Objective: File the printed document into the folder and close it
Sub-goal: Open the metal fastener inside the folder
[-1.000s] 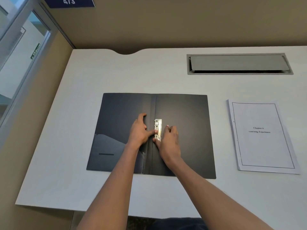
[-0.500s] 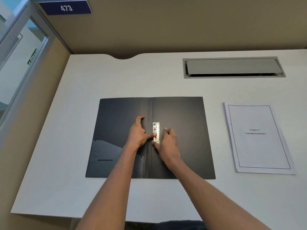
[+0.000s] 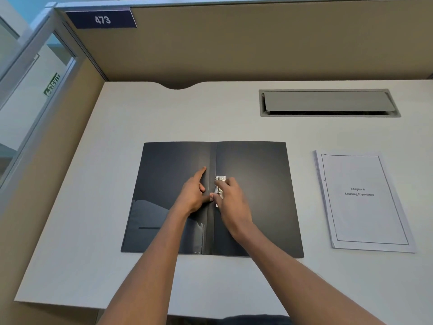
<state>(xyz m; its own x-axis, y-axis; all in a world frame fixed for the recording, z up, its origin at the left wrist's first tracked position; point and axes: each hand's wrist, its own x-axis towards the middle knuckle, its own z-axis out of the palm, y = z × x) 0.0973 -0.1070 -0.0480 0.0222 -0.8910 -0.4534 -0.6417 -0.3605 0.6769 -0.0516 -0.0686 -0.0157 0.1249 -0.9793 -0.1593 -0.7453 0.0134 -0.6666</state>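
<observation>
A black folder (image 3: 257,184) lies open flat on the white desk. A small metal clip (image 3: 220,179) sits just right of its spine. My left hand (image 3: 193,195) rests on the left flap with the index finger stretched forward and the thumb pressing at the spine. My right hand (image 3: 230,198) is on the clip, fingers curled over its upper part and partly hiding it. The printed document (image 3: 360,200), a stapled stack with a framed title page, lies on the desk to the right of the folder, apart from both hands.
A grey cable hatch (image 3: 328,103) is set into the desk (image 3: 117,184) at the back right. A tan partition wall stands behind, with a label reading 473 (image 3: 102,19). A glass panel closes off the left side. The desk's front edge is near my forearms.
My right hand has lifted and curled its fingers over the clip's top. My left index finger has stretched further forward. The view has tilted up slightly.
</observation>
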